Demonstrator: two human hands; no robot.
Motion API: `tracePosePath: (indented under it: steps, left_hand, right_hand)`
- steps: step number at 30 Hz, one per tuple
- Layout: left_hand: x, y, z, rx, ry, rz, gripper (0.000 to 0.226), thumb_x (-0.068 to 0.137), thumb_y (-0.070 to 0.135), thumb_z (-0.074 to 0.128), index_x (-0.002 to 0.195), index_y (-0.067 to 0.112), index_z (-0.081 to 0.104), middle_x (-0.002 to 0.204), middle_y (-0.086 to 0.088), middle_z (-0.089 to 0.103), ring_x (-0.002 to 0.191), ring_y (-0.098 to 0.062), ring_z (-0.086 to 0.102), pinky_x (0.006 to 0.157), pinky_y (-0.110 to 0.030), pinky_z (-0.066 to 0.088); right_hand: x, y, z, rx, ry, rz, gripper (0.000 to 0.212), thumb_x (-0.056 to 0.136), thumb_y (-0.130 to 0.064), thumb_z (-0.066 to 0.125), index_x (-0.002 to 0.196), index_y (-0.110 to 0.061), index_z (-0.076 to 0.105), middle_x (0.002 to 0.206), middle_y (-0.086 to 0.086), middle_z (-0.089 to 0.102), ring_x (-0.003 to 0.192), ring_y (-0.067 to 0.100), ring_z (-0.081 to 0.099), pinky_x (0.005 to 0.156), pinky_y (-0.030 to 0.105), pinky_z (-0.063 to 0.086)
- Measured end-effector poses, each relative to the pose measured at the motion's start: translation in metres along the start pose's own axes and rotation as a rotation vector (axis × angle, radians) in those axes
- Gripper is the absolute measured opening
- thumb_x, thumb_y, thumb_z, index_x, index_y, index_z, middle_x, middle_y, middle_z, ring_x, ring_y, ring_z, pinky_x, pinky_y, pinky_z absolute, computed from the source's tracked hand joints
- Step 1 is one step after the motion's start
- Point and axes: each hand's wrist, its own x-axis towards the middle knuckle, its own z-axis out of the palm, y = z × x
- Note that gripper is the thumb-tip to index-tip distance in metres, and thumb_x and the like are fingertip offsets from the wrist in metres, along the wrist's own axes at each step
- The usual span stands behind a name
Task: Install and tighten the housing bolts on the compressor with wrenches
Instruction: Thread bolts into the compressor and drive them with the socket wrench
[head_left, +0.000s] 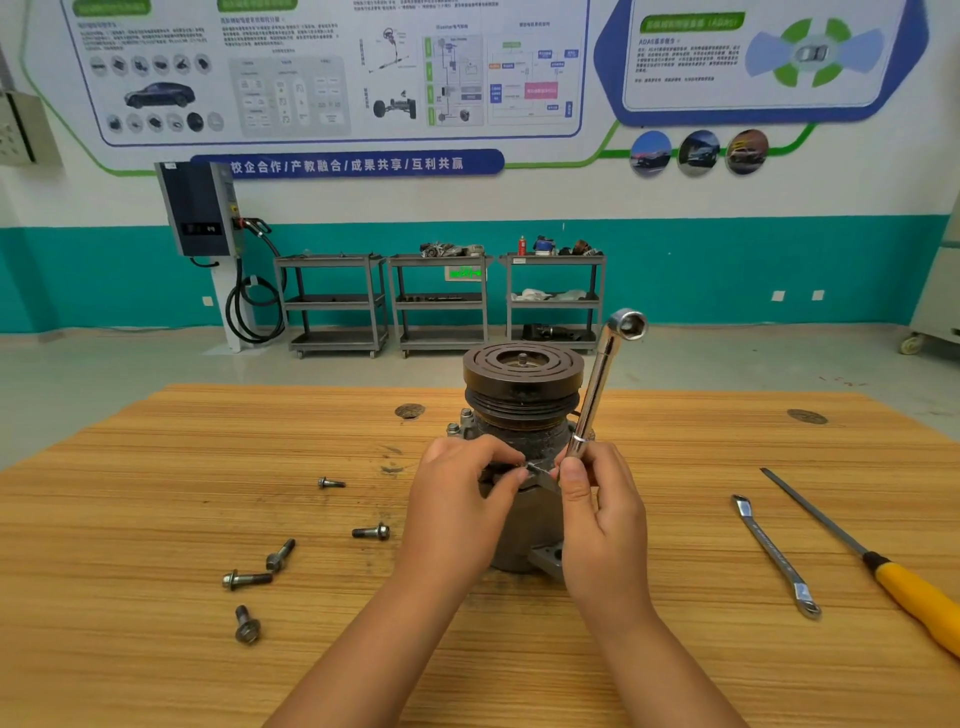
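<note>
The compressor (522, 400) stands upright on the wooden table (156, 467), its grooved pulley on top. My left hand (462, 499) curls against the compressor's housing, fingertips pinching a small metal part at its side. My right hand (597, 509) grips the lower end of a chrome socket wrench (602, 384), which slants up and to the right with its open socket end in the air beside the pulley. Several loose flange bolts lie to the left: one (331, 484), another (372, 532), a pair (260, 569) and one nearest me (246, 625).
A flat chrome wrench (776, 556) and a screwdriver with a yellow handle (883, 566) lie on the table to the right. Beyond the table stand three grey shelf carts (441, 301) and a wall charger (200, 208) with a cable.
</note>
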Motion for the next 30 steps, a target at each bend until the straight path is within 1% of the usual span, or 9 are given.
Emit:
tracePosePath:
  steps: [4,7,10,14,19,21,24,27,30]
  left_hand:
    - [0.001,0.008,-0.005,-0.02,0.056,0.039,0.01,0.088,0.026,0.066,0.098,0.029,0.066,0.089,0.025,0.058,0.093,0.002,0.051,0.076,-0.006,0.035]
    - [0.005,0.026,-0.016,-0.237,0.154,0.078,0.007,0.09,0.032,0.059,0.093,0.037,0.061,0.088,0.019,0.064,0.091,0.005,0.057,0.073,-0.004,0.039]
    - [0.016,0.042,-0.02,-0.438,0.032,0.039,0.013,0.088,0.032,0.066,0.094,0.042,0.059,0.085,0.019,0.068,0.082,0.003,0.064,0.07,-0.01,0.049]
    - [0.028,0.049,-0.016,-0.384,0.039,0.039,0.012,0.086,0.021,0.071,0.093,0.028,0.065,0.078,0.017,0.068,0.075,0.002,0.065,0.07,-0.015,0.053]
    - [0.036,0.051,-0.019,-0.352,-0.001,0.07,0.012,0.09,0.022,0.067,0.095,0.032,0.063,0.081,0.023,0.064,0.081,0.01,0.061,0.069,-0.005,0.047]
    - [0.041,0.049,-0.022,-0.336,0.014,0.063,0.013,0.092,0.023,0.064,0.103,0.027,0.068,0.086,0.019,0.067,0.085,0.006,0.063,0.072,-0.008,0.049]
    - [0.05,0.045,-0.029,-0.335,0.074,0.043,0.022,0.092,0.024,0.063,0.113,0.019,0.068,0.092,0.016,0.069,0.088,0.004,0.063,0.076,-0.01,0.05]
    - [0.056,0.039,-0.032,-0.326,0.086,0.033,0.023,0.093,0.023,0.061,0.114,0.018,0.068,0.094,0.011,0.071,0.09,0.002,0.065,0.081,-0.015,0.052]
    - [0.058,0.033,-0.03,-0.325,0.075,0.04,0.021,0.093,0.022,0.061,0.112,0.018,0.069,0.094,0.011,0.071,0.09,0.001,0.065,0.082,-0.019,0.054]
  right_hand:
    - [0.0,0.0,0.0,-0.01,-0.016,0.003,0.028,0.09,-0.046,0.041,0.091,-0.025,0.059,0.087,-0.013,0.054,0.085,0.007,0.053,0.072,0.019,0.041]
    - [0.001,-0.001,0.001,-0.011,-0.02,0.003,0.021,0.092,-0.042,0.047,0.094,-0.027,0.06,0.089,-0.016,0.054,0.087,0.006,0.053,0.074,0.017,0.04]
    - [0.001,-0.002,0.001,0.005,-0.02,0.015,0.019,0.091,-0.036,0.05,0.095,-0.023,0.063,0.088,-0.014,0.054,0.088,0.008,0.054,0.074,0.021,0.042]
    - [0.001,-0.004,0.001,0.045,-0.005,0.022,0.022,0.089,-0.04,0.054,0.093,-0.021,0.065,0.086,-0.014,0.055,0.085,0.006,0.054,0.07,0.014,0.04]
    - [0.007,-0.008,0.001,0.058,-0.004,0.044,0.015,0.084,-0.04,0.066,0.082,-0.025,0.063,0.078,-0.014,0.052,0.076,0.005,0.051,0.066,0.011,0.037]
    - [0.012,-0.009,-0.001,0.08,-0.029,0.03,0.013,0.088,-0.034,0.06,0.081,-0.025,0.064,0.08,-0.013,0.056,0.079,0.004,0.054,0.068,0.01,0.038]
    - [0.018,-0.011,-0.005,0.125,-0.058,0.016,0.02,0.096,-0.027,0.05,0.088,-0.027,0.068,0.089,-0.015,0.062,0.09,0.002,0.058,0.076,0.01,0.041]
    - [0.025,-0.012,-0.005,0.118,-0.107,0.054,0.021,0.094,-0.014,0.055,0.094,-0.027,0.071,0.093,-0.016,0.066,0.095,0.004,0.061,0.082,0.019,0.047]
    - [0.032,-0.014,-0.006,0.052,-0.163,0.023,0.025,0.088,-0.011,0.062,0.091,-0.035,0.069,0.09,-0.017,0.068,0.092,0.001,0.061,0.078,0.014,0.045]
